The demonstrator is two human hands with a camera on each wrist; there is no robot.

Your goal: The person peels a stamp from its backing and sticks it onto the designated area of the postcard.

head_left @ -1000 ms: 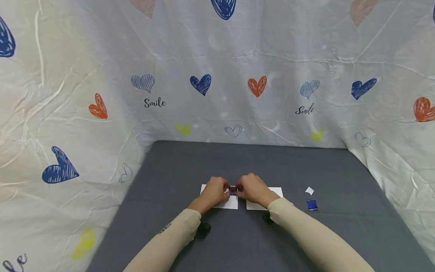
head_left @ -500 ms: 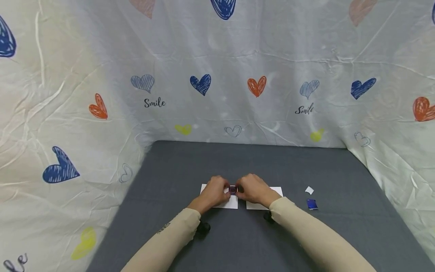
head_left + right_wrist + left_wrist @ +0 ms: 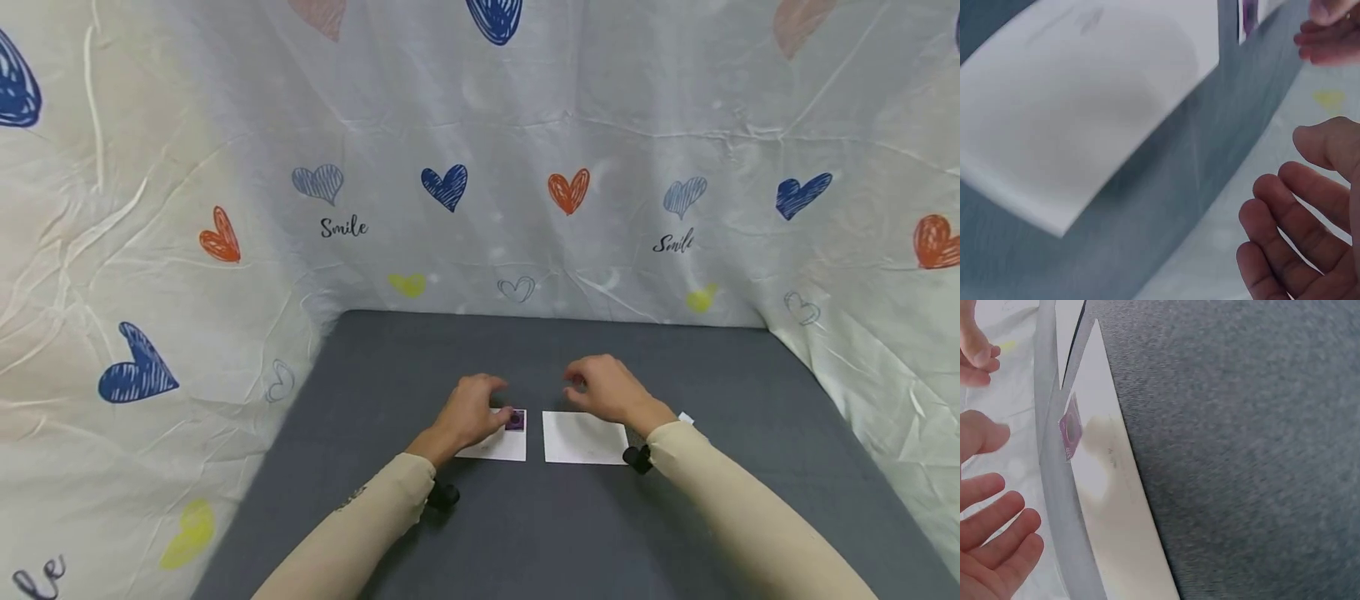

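A small purple sticker, stamp-like [image 3: 515, 419], lies at the upper right corner of the left white card [image 3: 491, 448]; its design and light lettering show in the left wrist view. My left hand [image 3: 467, 412] hovers over that card with fingers spread, its thumb overlapping the sticker's edge in the head view. Nothing is in its grasp in the left wrist view. The right white card [image 3: 583, 437] lies beside the first, a narrow gap between them. Above its far edge is my right hand [image 3: 607, 390], holding nothing, its fingers loosely bent [image 3: 1288, 219].
A dark grey cloth [image 3: 517, 533] covers the table. Part of a small white piece [image 3: 686, 418] shows past my right sleeve. A white curtain with printed hearts [image 3: 442, 187] hangs behind and at both sides.
Both hands have let go of the purple sticker and moved apart. My right hand went right and away, uncovering the right card; its sleeve now hides the small blue piece.
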